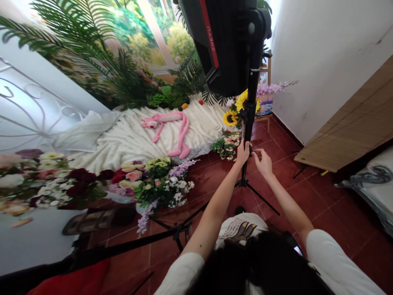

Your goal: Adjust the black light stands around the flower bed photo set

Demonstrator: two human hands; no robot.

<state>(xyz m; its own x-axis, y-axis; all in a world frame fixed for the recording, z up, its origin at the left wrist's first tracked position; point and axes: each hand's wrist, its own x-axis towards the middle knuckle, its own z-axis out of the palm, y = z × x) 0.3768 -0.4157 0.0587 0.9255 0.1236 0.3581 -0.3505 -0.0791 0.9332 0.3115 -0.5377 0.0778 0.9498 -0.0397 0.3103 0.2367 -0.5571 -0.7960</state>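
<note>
A black light stand point(251, 94) rises in front of me on spread tripod legs, with a large black studio light point(227, 45) marked by a red stripe at its top. My left hand point(243, 152) is wrapped round the stand's pole at about waist height. Just to the right of the pole, my right hand point(263, 160) pinches with thumb and fingers at what looks like a small dark knob point(252, 151) on the stand. The fingers partly cover that knob.
Behind the stand, a white furry blanket point(135, 139) carries a pink panther plush point(167, 119). Flower bunches point(135, 176) fill the left, sunflowers point(231, 118) stand behind the pole. Another black stand point(175, 231) lies across the lower left. A wooden board point(344, 123) leans at right.
</note>
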